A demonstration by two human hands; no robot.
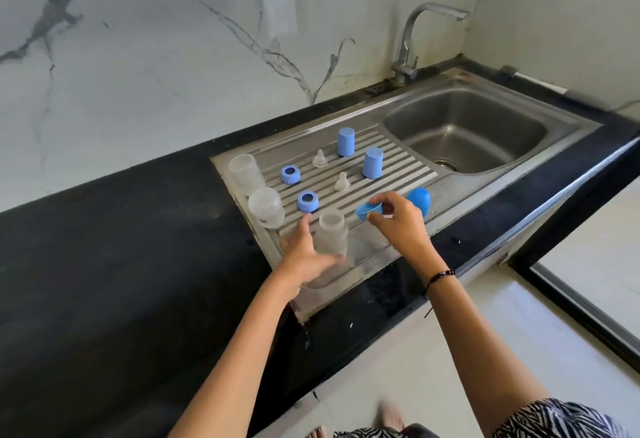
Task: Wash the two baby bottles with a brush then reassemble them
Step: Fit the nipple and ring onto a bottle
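Note:
My left hand grips a clear baby bottle body standing at the front of the steel draining board. My right hand pinches a small blue cup-shaped part just right of that bottle. A second blue rounded part lies behind my right hand. Spread over the ribbed board are two blue screw rings, two clear teats and two tall blue caps. Two more clear bottle pieces stand at the board's left edge.
The sink basin lies to the right of the board, with the tap behind it. Black countertop stretches left. A marble wall stands behind. The counter's front edge runs diagonally below my arms.

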